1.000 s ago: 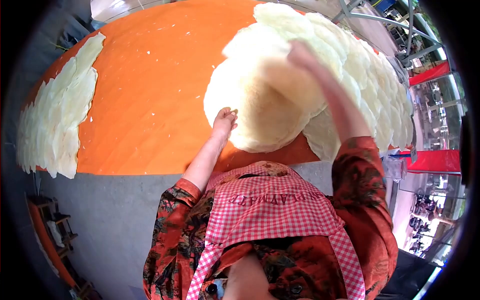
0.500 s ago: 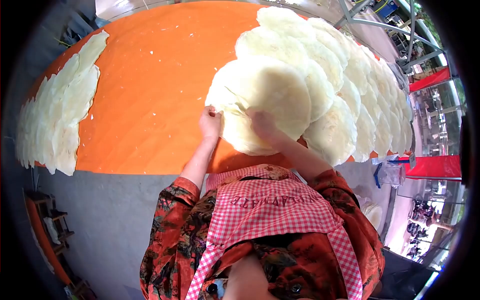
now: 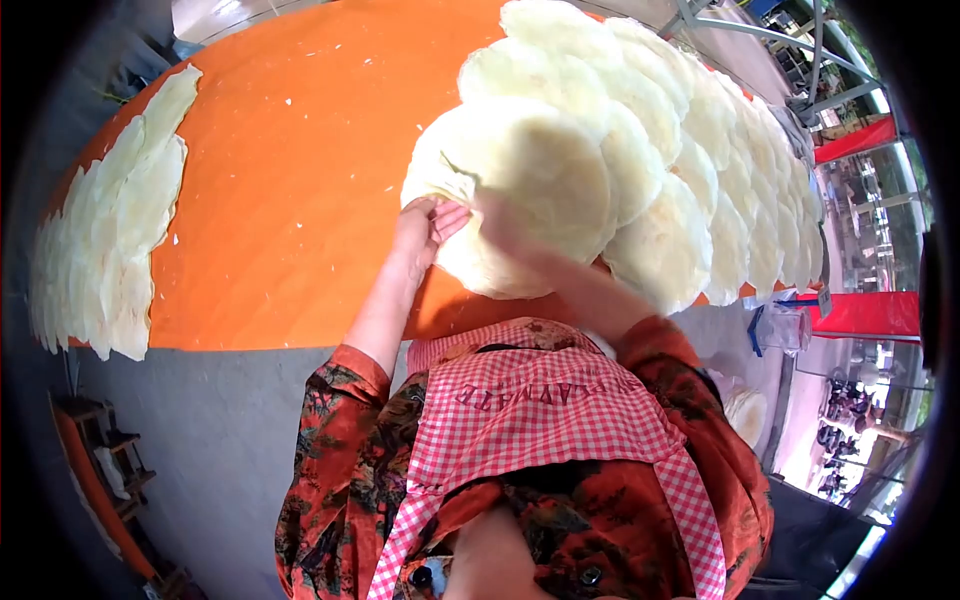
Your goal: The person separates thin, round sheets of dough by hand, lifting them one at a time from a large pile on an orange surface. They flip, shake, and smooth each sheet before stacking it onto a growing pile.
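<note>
A large, thin, pale round sheet (image 3: pixel 540 170), like a rice-paper or dough wrapper, lies in front of me with its near left edge wrinkled and lifted. My left hand (image 3: pixel 430 228) is at that edge, thumb and fingers closed on its rim. Over the same sheet, just right of the folded part, my right hand (image 3: pixel 505 225) is smeared by motion, so its fingers cannot be made out. Many similar round sheets (image 3: pixel 665 245) overlap behind it and to its right. All of them rest on an orange-covered table (image 3: pixel 290 200).
Another row of overlapping pale sheets (image 3: pixel 110 240) lies along the table's left end. White scraps dot the orange surface. A wooden rack (image 3: pixel 115 450) stands at lower left. Beyond the right end are metal bars (image 3: pixel 790 40) and a red cloth (image 3: pixel 865 315).
My right hand has moved slightly left and up, toward the folded edge, and is now blurred. My left hand's fingers have extended beneath the wrinkled rim. The whole view has shifted slightly.
</note>
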`<state>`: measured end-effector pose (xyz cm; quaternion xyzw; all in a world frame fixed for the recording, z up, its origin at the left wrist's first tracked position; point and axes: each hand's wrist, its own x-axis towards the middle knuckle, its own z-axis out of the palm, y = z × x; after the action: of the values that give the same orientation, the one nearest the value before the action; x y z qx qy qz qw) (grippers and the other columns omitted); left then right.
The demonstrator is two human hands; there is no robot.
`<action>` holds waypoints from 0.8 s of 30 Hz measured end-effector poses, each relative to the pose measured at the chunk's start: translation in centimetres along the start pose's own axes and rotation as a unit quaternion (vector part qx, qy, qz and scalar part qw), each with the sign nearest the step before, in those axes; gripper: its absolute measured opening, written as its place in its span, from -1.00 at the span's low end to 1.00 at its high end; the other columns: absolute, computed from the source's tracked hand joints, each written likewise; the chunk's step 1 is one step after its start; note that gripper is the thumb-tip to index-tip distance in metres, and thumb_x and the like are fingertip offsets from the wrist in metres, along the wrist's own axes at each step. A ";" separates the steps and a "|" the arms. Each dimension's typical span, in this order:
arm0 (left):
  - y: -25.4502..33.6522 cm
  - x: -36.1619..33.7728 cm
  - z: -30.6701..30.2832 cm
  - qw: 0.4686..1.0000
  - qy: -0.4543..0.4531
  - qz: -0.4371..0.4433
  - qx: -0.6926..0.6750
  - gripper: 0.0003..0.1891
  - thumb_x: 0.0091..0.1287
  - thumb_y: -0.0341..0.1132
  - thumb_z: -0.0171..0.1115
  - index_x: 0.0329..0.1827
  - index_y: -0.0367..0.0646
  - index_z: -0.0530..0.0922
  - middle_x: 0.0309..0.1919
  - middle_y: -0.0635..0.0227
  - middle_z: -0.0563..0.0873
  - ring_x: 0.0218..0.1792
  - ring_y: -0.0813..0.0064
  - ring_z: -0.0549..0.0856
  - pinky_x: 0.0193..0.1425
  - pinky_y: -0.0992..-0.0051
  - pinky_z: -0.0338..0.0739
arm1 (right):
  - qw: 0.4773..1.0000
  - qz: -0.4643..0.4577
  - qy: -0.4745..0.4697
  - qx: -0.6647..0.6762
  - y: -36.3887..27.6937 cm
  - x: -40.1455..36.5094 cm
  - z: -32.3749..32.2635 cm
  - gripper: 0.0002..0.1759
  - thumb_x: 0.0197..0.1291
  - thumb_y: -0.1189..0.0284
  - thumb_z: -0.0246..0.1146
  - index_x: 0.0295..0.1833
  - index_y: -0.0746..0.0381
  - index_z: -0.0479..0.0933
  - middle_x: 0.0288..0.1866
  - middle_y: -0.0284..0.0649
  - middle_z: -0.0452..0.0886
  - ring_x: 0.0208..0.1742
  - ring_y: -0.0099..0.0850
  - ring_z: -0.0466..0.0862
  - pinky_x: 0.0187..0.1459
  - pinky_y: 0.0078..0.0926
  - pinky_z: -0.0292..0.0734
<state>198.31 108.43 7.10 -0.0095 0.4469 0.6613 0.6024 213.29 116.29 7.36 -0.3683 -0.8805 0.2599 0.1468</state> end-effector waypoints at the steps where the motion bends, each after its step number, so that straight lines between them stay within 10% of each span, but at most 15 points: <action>1: 0.0 -0.1 -0.5 0.999 0.017 0.027 -0.022 -0.91 0.40 -0.42 -0.05 -0.16 -0.27 0.36 -0.35 0.18 0.55 -0.40 0.33 0.63 -0.22 0.32 0.69 | 0.998 -0.026 0.039 -0.040 0.8 2.0 -2.4 -0.78 0.16 0.40 0.07 -0.20 0.31 0.52 -0.40 0.02 0.58 -0.32 -0.08 0.60 -0.25 -0.15 0.47; 4: -1.1 -1.2 -2.5 0.986 0.101 0.129 0.035 -0.91 0.38 -0.45 -0.02 -0.14 -0.27 0.38 -0.28 0.22 0.56 -0.36 0.39 0.62 -0.28 0.46 0.62 | 0.984 -0.127 0.124 -0.005 7.5 8.9 -12.1 -0.75 0.05 0.51 0.07 -0.16 0.28 0.58 -0.33 -0.02 0.63 -0.27 -0.16 0.63 -0.18 -0.22 0.50; 7: -3.0 -2.2 -4.4 0.977 0.111 0.154 0.100 -0.86 0.32 -0.52 0.01 -0.09 -0.31 0.45 -0.22 0.27 0.58 -0.26 0.49 0.59 -0.20 0.53 0.55 | 0.996 0.074 0.001 -0.045 -6.8 6.4 -23.7 -0.59 0.05 0.58 0.04 0.04 0.25 0.57 -0.31 -0.03 0.65 -0.25 -0.19 0.68 -0.18 -0.36 0.54; 10: -4.1 -1.9 -3.4 0.946 0.140 0.223 0.187 -0.78 0.28 -0.55 0.05 -0.02 -0.34 0.44 -0.23 0.31 0.59 -0.23 0.55 0.57 -0.14 0.56 0.50 | 0.988 0.035 0.092 0.116 -5.5 3.3 -19.7 -0.63 0.09 0.54 0.07 0.04 0.23 0.56 -0.38 -0.04 0.64 -0.34 -0.16 0.67 -0.23 -0.32 0.55; 12: -3.9 -1.4 -3.0 0.930 0.153 0.226 0.247 -0.71 0.24 -0.55 0.10 0.04 -0.34 0.43 -0.22 0.32 0.58 -0.22 0.56 0.55 -0.12 0.58 0.47 | 0.941 -0.059 -0.012 -0.333 -4.2 1.3 -14.8 -0.67 0.15 0.49 0.07 0.04 0.20 0.55 -0.37 -0.05 0.63 -0.33 -0.15 0.66 -0.23 -0.22 0.53; 18: -3.1 0.3 -3.6 0.872 0.187 0.252 0.374 -0.62 0.15 -0.52 0.20 0.08 -0.28 0.47 -0.24 0.19 0.62 -0.21 0.34 0.62 -0.09 0.46 0.51 | 0.996 -0.057 -0.015 -0.073 2.0 -2.9 -2.8 -0.66 0.21 0.40 -0.03 0.06 0.13 0.52 -0.32 -0.04 0.63 -0.24 -0.11 0.65 -0.21 -0.13 0.52; 20: -3.7 0.7 -4.0 0.770 0.208 0.390 0.460 -0.60 0.12 -0.50 0.21 0.07 -0.30 0.46 -0.27 0.11 0.63 -0.22 0.22 0.63 -0.10 0.40 0.52 | 0.999 -0.041 -0.004 -0.021 3.7 -2.3 -3.3 -0.65 0.18 0.41 -0.04 0.03 0.13 0.53 -0.32 -0.06 0.65 -0.25 -0.11 0.66 -0.21 -0.16 0.53; 24: -4.0 0.7 -2.5 0.810 0.141 0.238 0.517 -0.56 0.06 -0.43 0.25 0.05 -0.33 0.45 -0.21 -0.03 0.62 -0.17 0.08 0.64 -0.08 0.33 0.53 | 0.994 0.030 0.027 -0.097 5.3 6.6 -14.5 -0.67 0.04 0.54 0.00 -0.09 0.26 0.57 -0.36 -0.05 0.67 -0.29 -0.21 0.67 -0.22 -0.25 0.52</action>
<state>200.03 106.98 2.86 0.3163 0.7912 0.4470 0.2724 218.38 129.30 16.74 -0.4142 -0.8858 0.1672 0.1261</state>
